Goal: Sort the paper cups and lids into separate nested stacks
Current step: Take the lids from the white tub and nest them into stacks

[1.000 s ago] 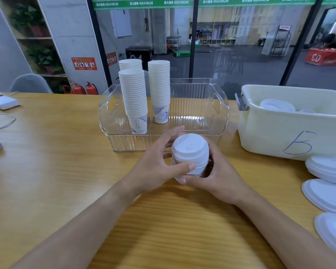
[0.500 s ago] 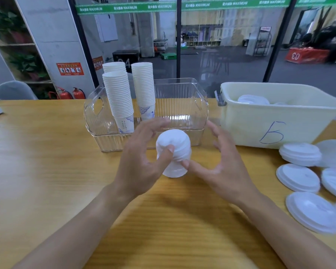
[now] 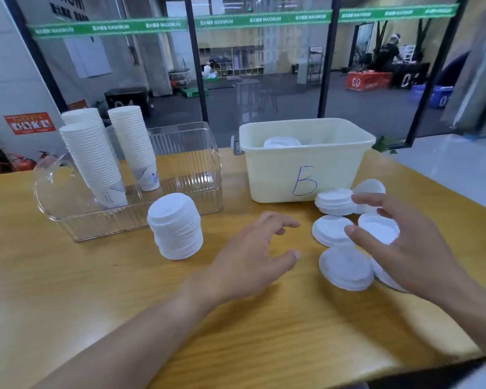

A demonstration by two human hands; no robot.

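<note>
White plastic lids, loose [image 3: 345, 267] on the yellow wooden table [image 3: 68, 276]: unsorted beside 1 nested white lid stack [image 3: 176, 226], white paper cup stacks [image 3: 96, 161] already binned; left hand [image 3: 253, 256], right hand [image 3: 404, 248] spread, holding nothing.

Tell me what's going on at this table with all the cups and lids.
A person is sorting paper cups and lids. Tall nested cup stacks stand in a clear bin, and a finished lid stack stands on the wooden table in front of it. Neither hand holds anything: the left hand hovers open, and the right hand reaches, open, over the loose lids lying beside a cream tub marked B.
</note>
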